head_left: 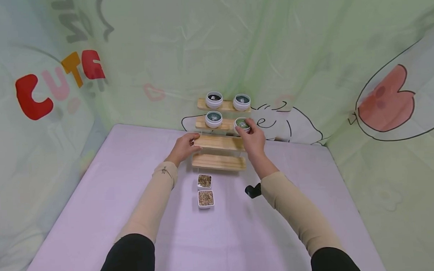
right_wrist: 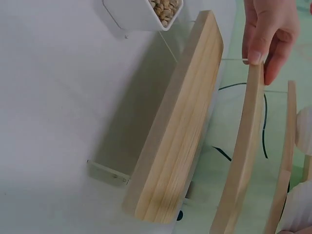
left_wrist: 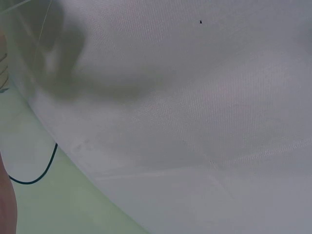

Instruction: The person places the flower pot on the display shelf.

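A tiered stand of wooden shelves [head_left: 219,161] on clear supports stands at the back of the table. My right hand [head_left: 254,141] grips a round white pot with green contents [head_left: 242,122] at the right end of the second shelf from the top. My left hand [head_left: 183,148] pinches the left end of the wooden shelf [head_left: 219,142] just below, thumb on top and fingers underneath in the right wrist view. Another round white pot [head_left: 214,119] sits left of the green one. Two more, one dark inside [head_left: 213,98] and one bluish [head_left: 242,102], stand on the top shelf.
Two square white pots of brown pebbles [head_left: 206,199] stand one before the other on the pale table [head_left: 227,238], just in front of the stand. A black object [head_left: 253,191] shows beside my right wrist. Printed green sheeting [head_left: 308,68] encloses the table behind and at both sides.
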{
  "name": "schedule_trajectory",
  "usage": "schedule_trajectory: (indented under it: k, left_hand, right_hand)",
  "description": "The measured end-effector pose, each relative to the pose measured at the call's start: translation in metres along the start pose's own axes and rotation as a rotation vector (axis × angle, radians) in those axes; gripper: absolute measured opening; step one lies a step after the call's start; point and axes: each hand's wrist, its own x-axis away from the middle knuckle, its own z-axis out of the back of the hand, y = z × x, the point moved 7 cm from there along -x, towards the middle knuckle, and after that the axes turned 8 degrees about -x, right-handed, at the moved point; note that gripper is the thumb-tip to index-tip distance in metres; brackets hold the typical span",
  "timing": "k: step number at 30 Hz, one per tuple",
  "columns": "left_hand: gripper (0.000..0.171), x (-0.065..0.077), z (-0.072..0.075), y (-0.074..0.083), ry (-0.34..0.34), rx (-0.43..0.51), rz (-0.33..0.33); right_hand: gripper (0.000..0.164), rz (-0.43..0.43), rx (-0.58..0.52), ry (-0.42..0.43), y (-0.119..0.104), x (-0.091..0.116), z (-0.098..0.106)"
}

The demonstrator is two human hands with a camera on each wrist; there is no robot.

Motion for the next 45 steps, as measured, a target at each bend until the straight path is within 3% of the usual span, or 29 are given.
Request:
schedule_trajectory:
  k: [13, 27, 45]
  left_hand:
    - [0.057, -0.001, 0.002, -0.001, 0.003, -0.009, 0.005]
    - [0.057, -0.002, 0.001, 0.002, 0.009, -0.006, -0.030]
    - [0.056, -0.001, 0.001, 0.004, 0.009, -0.008, -0.020]
  right_hand:
    - [0.057, -0.030, 0.098, -0.062, -0.001, -0.016, -0.009]
    - [0.056, -0.031, 0.118, -0.048, -0.005, -0.020, -0.008]
    - [0.056, -0.053, 0.114, -0.054, -0.007, -0.021, -0.009]
